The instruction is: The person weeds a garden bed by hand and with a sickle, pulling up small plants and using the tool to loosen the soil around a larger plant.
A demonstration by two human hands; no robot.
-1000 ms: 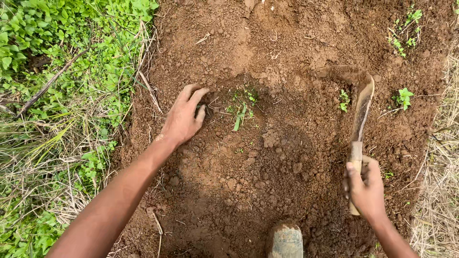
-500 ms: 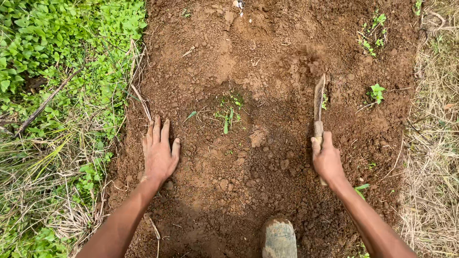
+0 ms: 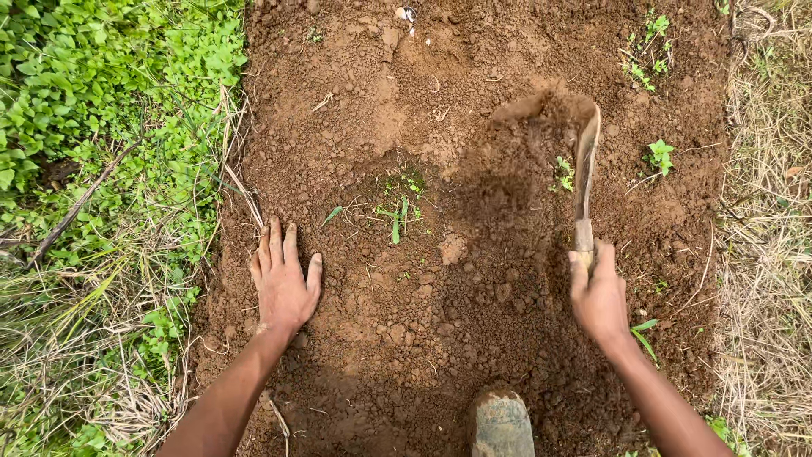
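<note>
Seen from above, a person crouches over a patch of bare reddish-brown soil (image 3: 440,338). The left hand (image 3: 283,283) lies flat and open on the soil, palm down, fingers spread slightly and pointing away from the person. The right hand (image 3: 599,296) is closed around the wooden handle of a curved sickle (image 3: 584,169), whose soil-caked blade reaches up and hooks leftward over loose earth. Between the two hands, a little farther out, a small cluster of uprooted green weeds (image 3: 397,207) lies on the soil. Small green seedlings (image 3: 658,156) stand just right of the blade, and more grow near the upper right corner. Dense green ground plants (image 3: 93,93) and dry grass border the patch on the left; dry straw (image 3: 765,254) borders it on the right. A muddy boot toe (image 3: 502,423) shows at the bottom edge.
</note>
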